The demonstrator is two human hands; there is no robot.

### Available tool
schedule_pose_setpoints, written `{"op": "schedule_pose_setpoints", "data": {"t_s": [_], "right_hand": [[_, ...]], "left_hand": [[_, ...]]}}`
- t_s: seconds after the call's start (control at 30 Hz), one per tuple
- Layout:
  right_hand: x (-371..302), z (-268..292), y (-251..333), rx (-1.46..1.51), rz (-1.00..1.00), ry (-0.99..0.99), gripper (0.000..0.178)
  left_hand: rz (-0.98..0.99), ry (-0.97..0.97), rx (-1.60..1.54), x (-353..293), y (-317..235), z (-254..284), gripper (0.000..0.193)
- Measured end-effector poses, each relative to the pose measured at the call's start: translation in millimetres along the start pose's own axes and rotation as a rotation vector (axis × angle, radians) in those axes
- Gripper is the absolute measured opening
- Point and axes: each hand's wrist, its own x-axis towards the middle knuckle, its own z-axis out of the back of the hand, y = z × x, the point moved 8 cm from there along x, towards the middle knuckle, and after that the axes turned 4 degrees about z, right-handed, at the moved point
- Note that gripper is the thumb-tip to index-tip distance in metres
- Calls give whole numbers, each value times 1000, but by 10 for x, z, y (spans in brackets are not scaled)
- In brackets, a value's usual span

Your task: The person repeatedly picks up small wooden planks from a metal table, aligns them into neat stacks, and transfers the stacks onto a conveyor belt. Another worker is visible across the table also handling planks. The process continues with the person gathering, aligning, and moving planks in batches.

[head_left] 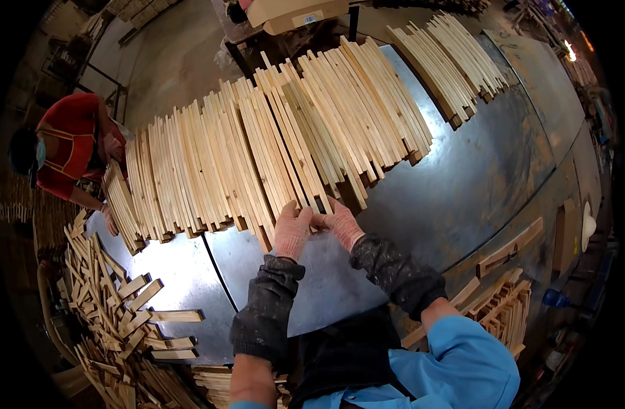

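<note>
A long row of pale wooden strips (210, 163) lies side by side across the metal table (421, 225), their near ends uneven. Both my hands wear pinkish work gloves and dark sleeve covers. At the near ends of the middle strips, my left hand (292, 230) has its fingers closed around strip ends. Just right of it, my right hand (340, 223) closes its fingertips on the end of a wooden strip (319, 187). The two hands nearly meet, and the glove backs hide part of the grip.
On the left, a person in red (73, 146) handles strips at the row's end. A heap of loose wood pieces (121, 313) lies at lower left. Separate strip bundles (455, 68) sit at the far right. A cardboard box (295, 13) stands beyond; stacked wood pieces (503, 310) lie at lower right.
</note>
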Motion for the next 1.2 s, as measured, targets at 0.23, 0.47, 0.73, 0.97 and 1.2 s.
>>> {"op": "schedule_pose_setpoints", "data": {"t_s": [0.23,0.47,0.73,0.97,1.2], "right_hand": [[-74,-75,137,31,13,14,57],[14,66,-121,-26,-34,98,73],[197,-38,-376,-382,69,119,65],[148,-12,-468,-376,104,105,62],[279,226,-773,-274,-100,141,49]], "left_hand": [[53,55,-147,159,-127,-154,82],[-109,40,-330,-309,43,32,67],[58,-234,-503,-1141,1265,779,48],[145,-392,-618,-1820,2343,1151,32],[205,-508,-782,-2805,2880,918,27]]}}
